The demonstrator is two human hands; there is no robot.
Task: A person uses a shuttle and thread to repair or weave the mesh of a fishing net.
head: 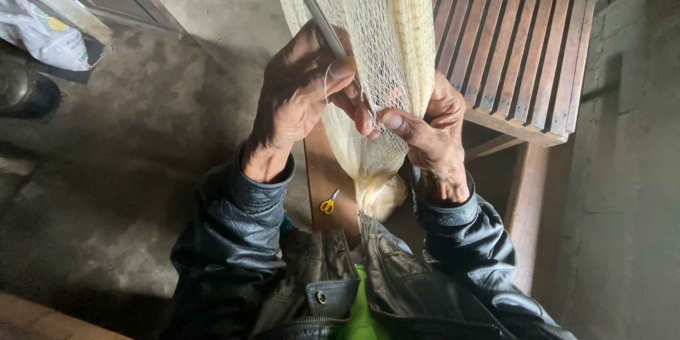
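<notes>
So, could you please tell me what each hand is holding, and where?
The left hand grips a thin grey rod at its lower end; the right hand pinches the cream net mid-length.

A single head-worn camera is looking steeply down from the person's own eye level, facing forward and downward over the chest. It is sitting close to the two hands, the left hand [297, 103] and the right hand [432, 131], which are filling the middle of the frame. The dark jacket sleeves [241, 219] are entering from the bottom edge, the concrete floor [127, 156] is lying far below on the left, and a slatted wooden bench [517, 35] is reaching in at the upper right.
</notes>
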